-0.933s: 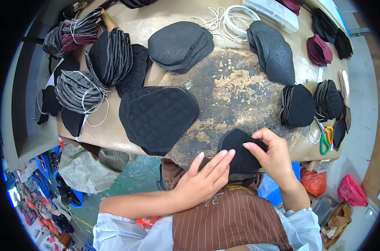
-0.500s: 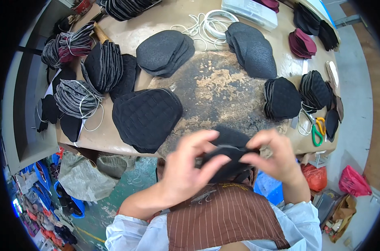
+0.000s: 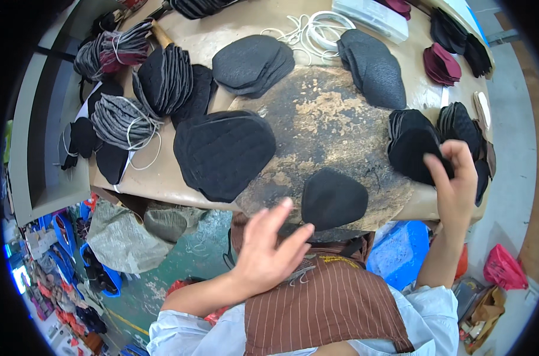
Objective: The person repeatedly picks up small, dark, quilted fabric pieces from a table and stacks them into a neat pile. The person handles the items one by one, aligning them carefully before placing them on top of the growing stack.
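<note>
A smooth black fabric piece (image 3: 334, 200), rounded and tapered, lies flat near the front edge of a worn, stained board (image 3: 326, 136). My left hand (image 3: 270, 252) hovers just left of it, fingers spread and holding nothing. At the right, my right hand (image 3: 456, 175) pinches the edge of a black fabric piece (image 3: 422, 155) between thumb and fingers. That piece rests tilted against a stack of black quilted pieces (image 3: 401, 126), partly covering it. Left of the board's middle sits a wide stack of larger black quilted pieces (image 3: 225, 154).
Two piles of dark grey textured pieces (image 3: 251, 64) (image 3: 373, 68) lie at the board's far side. White cord coils (image 3: 320, 32) sit beside a clear plastic box (image 3: 373, 18). Tied bundles (image 3: 121, 121) crowd the left. Maroon pieces (image 3: 441, 64) lie at the far right. A blue bag (image 3: 400, 249) hangs below the table edge.
Both hands held black pieces together in front of me. Now one piece lies on the board, my left hand has let go, and my right hand has moved right to the stack.
</note>
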Available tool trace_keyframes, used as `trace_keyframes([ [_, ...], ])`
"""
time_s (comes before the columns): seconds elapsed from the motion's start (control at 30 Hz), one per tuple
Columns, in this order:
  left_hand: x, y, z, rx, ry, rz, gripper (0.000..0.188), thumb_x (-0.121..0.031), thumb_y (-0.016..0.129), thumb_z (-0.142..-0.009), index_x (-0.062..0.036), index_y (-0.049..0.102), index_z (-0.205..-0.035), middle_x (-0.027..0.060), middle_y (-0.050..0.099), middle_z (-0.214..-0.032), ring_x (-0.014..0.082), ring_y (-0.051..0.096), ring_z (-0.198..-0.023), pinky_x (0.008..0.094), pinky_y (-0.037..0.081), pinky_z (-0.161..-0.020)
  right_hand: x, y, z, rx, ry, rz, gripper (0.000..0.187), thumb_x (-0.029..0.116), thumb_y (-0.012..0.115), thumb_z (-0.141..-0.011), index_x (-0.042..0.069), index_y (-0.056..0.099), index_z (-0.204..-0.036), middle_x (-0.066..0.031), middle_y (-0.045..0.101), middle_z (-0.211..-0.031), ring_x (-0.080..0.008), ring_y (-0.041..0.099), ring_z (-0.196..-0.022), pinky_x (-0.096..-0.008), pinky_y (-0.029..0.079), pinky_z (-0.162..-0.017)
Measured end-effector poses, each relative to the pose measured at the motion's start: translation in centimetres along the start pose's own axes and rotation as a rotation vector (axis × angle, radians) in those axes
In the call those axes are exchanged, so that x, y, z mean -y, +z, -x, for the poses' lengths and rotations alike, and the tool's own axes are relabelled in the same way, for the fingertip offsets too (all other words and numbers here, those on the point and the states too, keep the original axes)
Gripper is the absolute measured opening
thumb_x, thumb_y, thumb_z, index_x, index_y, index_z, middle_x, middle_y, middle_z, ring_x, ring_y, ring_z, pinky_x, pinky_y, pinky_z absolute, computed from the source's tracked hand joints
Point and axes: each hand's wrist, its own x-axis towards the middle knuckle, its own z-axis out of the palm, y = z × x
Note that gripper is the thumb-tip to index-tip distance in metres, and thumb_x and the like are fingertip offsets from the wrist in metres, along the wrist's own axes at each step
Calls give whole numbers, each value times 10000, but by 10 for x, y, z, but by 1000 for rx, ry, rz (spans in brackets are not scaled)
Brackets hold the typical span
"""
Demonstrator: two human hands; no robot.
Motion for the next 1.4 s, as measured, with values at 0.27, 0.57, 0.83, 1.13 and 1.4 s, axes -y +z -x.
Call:
trace_keyframes([
  [0.27,4,20,26,105,21,-10,342,-179,735,-729,-113,656,-1055,183,514,-1296,232,545,-1128,422,392,-998,0,79,35,544,169,-559,168,20,698,-825,26,556,-915,21,561,-829,-32,513,-791,-207,435,-718],
  [0.57,8,26,30,75,8,39,383,-146,766,-701,-113,647,-1063,152,541,-1250,253,503,-1194,449,397,-977,-4,93,39,457,172,-552,174,23,702,-828,26,555,-920,23,562,-830,-31,517,-784,-209,440,-717],
  [0.83,1,23,21,161,-31,-81,498,-140,648,-780,-135,574,-1273,125,505,-1219,170,540,-1025,374,372,-992,-1,94,39,446,149,-479,181,31,714,-822,8,568,-927,3,587,-828,-45,551,-794,-223,466,-719],
  [1.13,4,28,19,132,92,-296,504,-177,673,-770,-148,589,-1266,113,408,-1222,226,440,-1132,390,377,-946,3,94,34,406,148,-374,156,38,736,-794,-17,618,-880,-49,636,-807,-84,607,-770,-246,508,-687],
  [1.4,0,16,-26,413,120,-268,481,-413,690,-744,-52,545,-1027,179,329,-1493,230,327,-1379,517,153,-1074,27,81,17,472,53,95,193,85,758,-750,4,609,-841,-135,625,-773,-236,628,-697,-326,494,-632],
])
